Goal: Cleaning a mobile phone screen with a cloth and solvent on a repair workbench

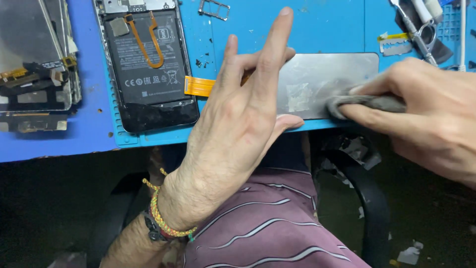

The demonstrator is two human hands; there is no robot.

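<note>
The left hand (pixel 238 119) lies spread over the near end of a flat grey metal plate (pixel 342 74) at the front edge of the blue work mat (pixel 322 25). Its thumb hooks the mat's edge and its fingers are loose and extended, two lifted, grasping nothing; the palm seems to pin the plate so it cannot slide. The right hand (pixel 431 114) has its fingers pinched on a crumpled grey cloth (pixel 362 103), pressed against the plate's near right part, as for rubbing it. The plate is dull and smeared, with a pale patch of residue near its middle, though glare makes it hard to tell film from reflection. An orange flex ribbon (pixel 200 86) runs from under the left hand to an opened phone (pixel 148 64) with its black battery exposed. Tweezers (pixel 419 34) lie at the mat's far right corner.
</note>
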